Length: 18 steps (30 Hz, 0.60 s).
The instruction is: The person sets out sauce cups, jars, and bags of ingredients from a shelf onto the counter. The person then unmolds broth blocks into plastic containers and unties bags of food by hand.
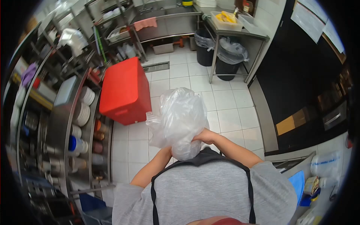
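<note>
A big plastic bag [182, 112] is in front of the person's tummy, up above the floor [182, 71]. It is whitish and see-through, puffy and round at the top, with lots of crinkles and shiny streaks. A loose, floppy bit sticks out on its left side, and a smaller puffy bit hangs near the person.

The right hand [204, 136] is at the near right side of the bag, with its fingers curled in and holding the thin plastic. The left hand [170, 150] is at the near left side, mostly hidden by the bag, so I cannot tell how its fingers are.

The bag looks thin and soft. The red box [122, 88] near it looks smooth and hard, with straight sides and rounded corners. The person has a grey shirt [202, 187] and black straps [153, 198].

The floor has white, shiny square tiles with thin lines between them, and a metal drain [156, 67]. Metal shelves [77, 138] on the left hold stacks of white dishes [82, 114]. At the back are a metal sink [168, 23], a pink cloth [145, 23] and two black bins [227, 67] with see-through liners
</note>
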{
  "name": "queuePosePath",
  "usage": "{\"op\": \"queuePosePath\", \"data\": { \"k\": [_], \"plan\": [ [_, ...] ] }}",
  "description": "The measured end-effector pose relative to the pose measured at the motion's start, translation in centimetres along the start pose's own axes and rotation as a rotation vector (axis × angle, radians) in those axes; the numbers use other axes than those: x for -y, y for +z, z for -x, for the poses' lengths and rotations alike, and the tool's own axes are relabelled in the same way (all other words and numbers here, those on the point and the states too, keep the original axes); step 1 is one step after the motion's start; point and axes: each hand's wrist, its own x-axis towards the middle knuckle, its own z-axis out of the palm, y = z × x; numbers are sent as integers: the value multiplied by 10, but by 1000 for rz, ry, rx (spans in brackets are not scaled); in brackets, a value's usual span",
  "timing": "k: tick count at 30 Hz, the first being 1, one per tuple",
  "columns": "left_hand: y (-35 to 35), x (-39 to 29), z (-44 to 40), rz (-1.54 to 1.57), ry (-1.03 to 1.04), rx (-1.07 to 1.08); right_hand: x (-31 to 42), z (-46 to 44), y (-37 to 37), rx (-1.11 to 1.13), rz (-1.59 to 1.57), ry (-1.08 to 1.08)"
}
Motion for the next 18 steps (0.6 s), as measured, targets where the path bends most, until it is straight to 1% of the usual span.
{"op": "queuePosePath", "data": {
  "k": [1,2,4,5,7,8,9,10,11,12,13,14,15,16,17,18],
  "plan": [
    [0,-16,-14,-24,-5,-5,3,-14,-14,-79,22,-68],
    [1,-28,-27,-48,-13,-7,6,-28,-31,-95,14,-69],
    [3,-58,-54,-101,-17,-17,14,-58,-69,-302,-75,-122],
    [4,-75,-66,-141,-11,-28,21,-73,-93,-304,-78,-124],
    [17,-119,-85,-228,12,-63,44,-99,-151,-432,-282,-167],
    [28,-141,-87,-362,70,-176,64,-112,-183,-495,-313,-274],
    [14,-159,-98,-497,89,-300,80,-120,-213,-562,-352,-371],
    [6,-178,-104,-659,69,-471,104,-126,-244,-640,-414,-404],
    [-25,-191,-112,-823,108,-549,126,-132,-277,-721,-480,-431],
    [-56,-205,-121,-1041,100,-668,145,-140,-316,-773,-499,-514],
    [-112,-213,-129,-1276,167,-728,163,-148,-360,-811,-548,-573],
    [-156,-216,-130,-1290,211,-816,199,-144,-381,-899,-600,-650],
    [-158,-216,-121,-1044,219,-930,218,-147,-425,-950,-636,-747],
    [-160,-217,-114,-795,228,-1032,251,-138,-447,-941,-617,-858],
    [-175,-213,-110,-608,240,-1062,278,-133,-469,-966,-560,-1022],
    [-193,-208,-105,-543,182,-1084,306,-126,-488,-1008,-542,-1094]
  ]
}}
